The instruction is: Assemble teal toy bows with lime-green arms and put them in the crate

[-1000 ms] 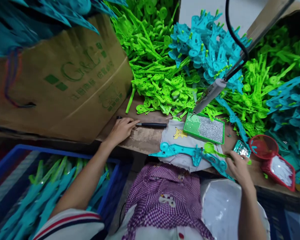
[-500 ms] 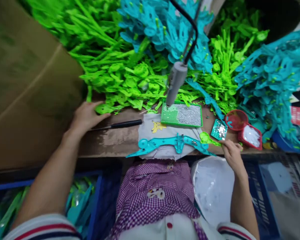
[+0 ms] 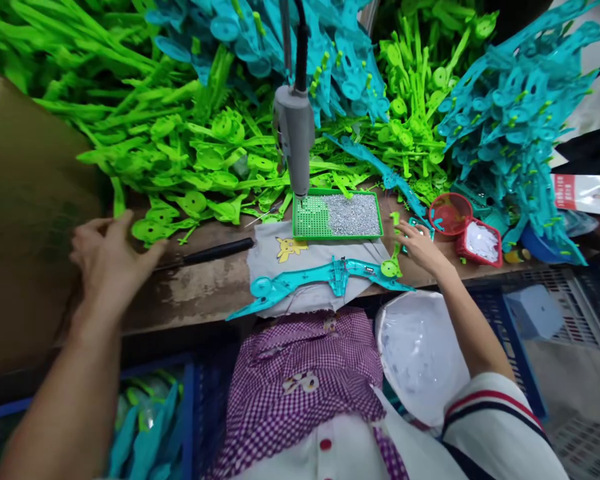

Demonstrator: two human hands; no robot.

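Closest to you, the white bag (image 3: pixel 420 353) is lying in your lap, just under the bench (image 3: pixel 200 293) edge. On that edge the teal part (image 3: pixel 305 280) is lying across the cloth (image 3: pixel 273 240), and its left tip is overhanging the bench. I judge that a brush from your forearm could be sending it down into your lap. The green disc (image 3: pixel 391 268) is sitting on its right end, and it looks loose enough to be knocked off with it.

Your right hand (image 3: pixel 423 245) is lying just beyond the disc, fingers stretched out and slightly curled. I cannot tell whether they are pinching anything. The red cup (image 3: pixel 449 213) and the red box (image 3: pixel 480 241) of white bits are standing just beside that wrist, so a wide swing could be tipping them.

Your left hand (image 3: pixel 113 257) is hovering wide open and holding nothing, beside the cardboard box (image 3: pixel 25 220) and near the black tool (image 3: pixel 215 252). A careless sweep there could be rolling that tool off the edge.

Further back, the screw tray (image 3: pixel 337 215) is sitting directly under the hanging driver (image 3: pixel 294 143). A bump to the driver could be scattering screws. Behind it, the green pile (image 3: pixel 180 167) is crowding onto the bench and may be sliding forward.
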